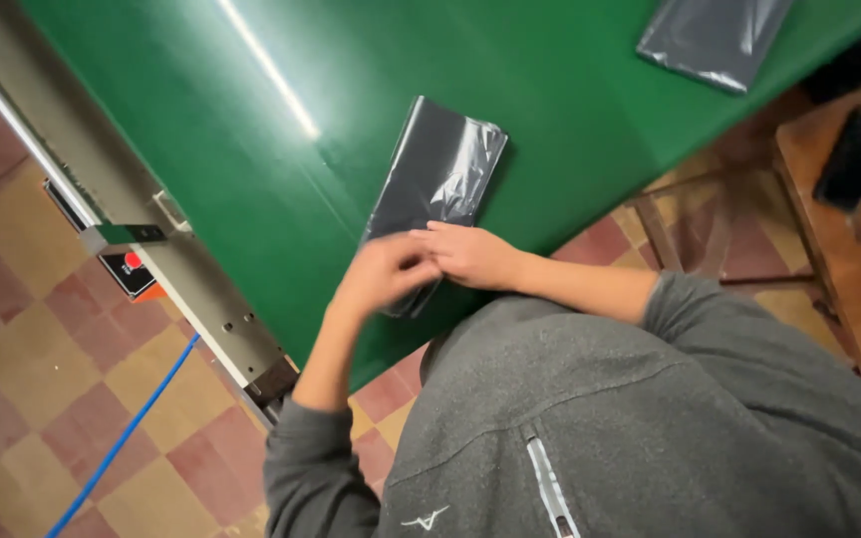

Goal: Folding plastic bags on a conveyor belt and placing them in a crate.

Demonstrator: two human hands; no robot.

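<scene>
On the green surface [251, 149], I see a dark plastic package [440, 169]. My left hand [383, 274] and right hand [472, 254] pinch its near end together.

Black glossy bag [437, 169] on green table [251, 149]; red/tan checkered floor [42, 369], blue cable [122, 438].

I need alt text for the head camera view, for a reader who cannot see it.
Both hands, left hand and right hand, press on the near end of a flat black plastic package lying on a green table. A second dark package lies at the table's far edge, above a checkered tile floor.
</scene>
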